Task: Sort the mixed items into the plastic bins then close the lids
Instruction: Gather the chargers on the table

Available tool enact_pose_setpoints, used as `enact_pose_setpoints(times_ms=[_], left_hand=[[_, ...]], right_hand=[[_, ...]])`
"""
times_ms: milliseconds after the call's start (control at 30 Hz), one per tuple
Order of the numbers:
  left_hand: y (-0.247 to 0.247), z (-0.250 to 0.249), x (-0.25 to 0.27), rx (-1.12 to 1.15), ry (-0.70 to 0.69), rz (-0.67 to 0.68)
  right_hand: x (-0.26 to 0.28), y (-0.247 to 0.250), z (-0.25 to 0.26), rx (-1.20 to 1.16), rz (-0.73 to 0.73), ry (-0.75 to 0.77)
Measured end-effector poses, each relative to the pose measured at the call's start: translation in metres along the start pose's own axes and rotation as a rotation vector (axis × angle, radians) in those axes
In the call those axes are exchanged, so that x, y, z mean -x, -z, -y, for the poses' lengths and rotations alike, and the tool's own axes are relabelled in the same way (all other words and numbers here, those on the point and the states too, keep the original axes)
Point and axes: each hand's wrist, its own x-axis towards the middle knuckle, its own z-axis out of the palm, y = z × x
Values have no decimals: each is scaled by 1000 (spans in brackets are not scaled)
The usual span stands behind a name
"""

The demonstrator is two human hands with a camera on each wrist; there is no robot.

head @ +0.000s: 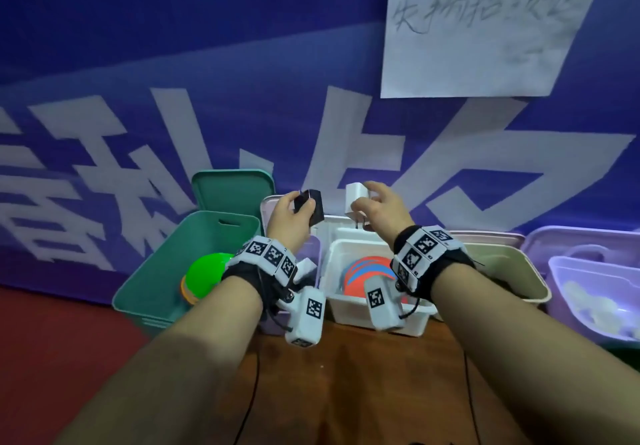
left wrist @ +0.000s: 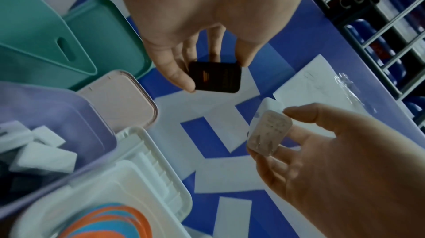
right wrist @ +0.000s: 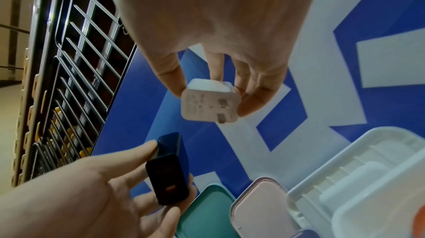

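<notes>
My left hand (head: 294,214) pinches a black charger block (head: 310,209) between thumb and fingers, raised above the lavender bin (left wrist: 76,114). In the left wrist view the black charger (left wrist: 215,76) sits at my fingertips. My right hand (head: 375,207) pinches a white charger plug (head: 356,204) with metal prongs pointing down, held over the white bin (head: 353,309). The white plug (right wrist: 209,104) shows its prong face in the right wrist view, with the black charger (right wrist: 169,178) below it. The lavender bin holds several white blocks (left wrist: 43,154).
A green bin (head: 156,282) with a green disc (head: 206,271) stands left, its lid (head: 232,190) leaning on the blue banner wall. Orange and blue discs (head: 367,276) lie in the white bin. A beige bin (head: 512,271) and a lavender bin (head: 595,288) stand right. A pink lid (left wrist: 122,100) stands upright.
</notes>
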Motion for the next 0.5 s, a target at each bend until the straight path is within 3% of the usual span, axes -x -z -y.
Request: enact_pose_setpoints(times_ms=[233, 500], left_hand=[[75, 22, -71, -33, 48, -21], [98, 80, -125, 0, 338, 134]], right_hand=[[-35, -89, 2, 20, 26, -62], [-60, -142, -45, 26, 17, -277]])
